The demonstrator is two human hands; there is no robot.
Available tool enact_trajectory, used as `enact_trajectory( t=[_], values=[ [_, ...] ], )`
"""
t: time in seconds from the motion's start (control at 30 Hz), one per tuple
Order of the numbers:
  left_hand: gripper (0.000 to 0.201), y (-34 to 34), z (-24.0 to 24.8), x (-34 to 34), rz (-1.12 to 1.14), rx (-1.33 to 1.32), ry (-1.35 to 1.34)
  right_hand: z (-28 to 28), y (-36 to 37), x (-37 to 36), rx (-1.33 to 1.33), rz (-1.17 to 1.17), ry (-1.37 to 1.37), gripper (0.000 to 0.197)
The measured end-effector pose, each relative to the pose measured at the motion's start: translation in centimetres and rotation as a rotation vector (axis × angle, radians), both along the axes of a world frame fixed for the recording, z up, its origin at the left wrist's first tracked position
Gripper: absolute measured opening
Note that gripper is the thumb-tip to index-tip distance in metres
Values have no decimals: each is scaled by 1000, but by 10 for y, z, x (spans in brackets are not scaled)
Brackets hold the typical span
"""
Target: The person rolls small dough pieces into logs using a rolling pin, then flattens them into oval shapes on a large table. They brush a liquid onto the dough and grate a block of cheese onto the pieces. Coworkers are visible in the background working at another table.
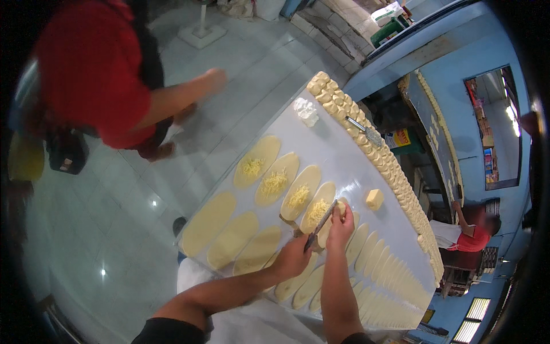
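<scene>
My left hand (294, 257) is closed around the handle of a flat grater (322, 225), which tilts up to the right over the table. In my right hand (342, 229), a small pale yellow block of cheese (342, 204) is pinched against the grater's upper end. Beneath and beside them lie flat oval dough pieces in two rows. Heaps of grated cheese (275, 182) top several ovals to the left, and one such oval (321, 200) is right beside the grater. The near-row oval (233, 238) is bare, as are the many ovals running off to the right.
A larger cheese block (374, 199) sits on the pale table (338, 137). Rounded dough lumps (395, 166) line its far edge, with another grater (372, 136) lying on them. Crumpled white material (305, 112) rests at the far corner. A person in red (97, 74) stands left; another (472, 235) works at right.
</scene>
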State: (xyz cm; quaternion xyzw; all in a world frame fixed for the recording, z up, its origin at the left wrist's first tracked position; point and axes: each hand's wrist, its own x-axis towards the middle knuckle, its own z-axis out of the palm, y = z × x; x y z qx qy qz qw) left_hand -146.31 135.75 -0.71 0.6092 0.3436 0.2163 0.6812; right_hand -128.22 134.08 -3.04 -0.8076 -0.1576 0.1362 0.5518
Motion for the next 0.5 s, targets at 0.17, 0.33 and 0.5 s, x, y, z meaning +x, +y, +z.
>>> enact_trajectory(
  t=[0.17, 0.33, 0.5],
  values=[
    [26, -5, -6, 4, 15, 35, 49, 17, -22, -22, 13, -8, -118, 43],
    [26, -5, 5, 0, -66, 15, 111, 9, -28, -33, 5, 81, -110, 41],
    [28, 1, 13, 2, -43, 38, 62, 14, -41, -24, 55, 18, 103, 48]
  ],
)
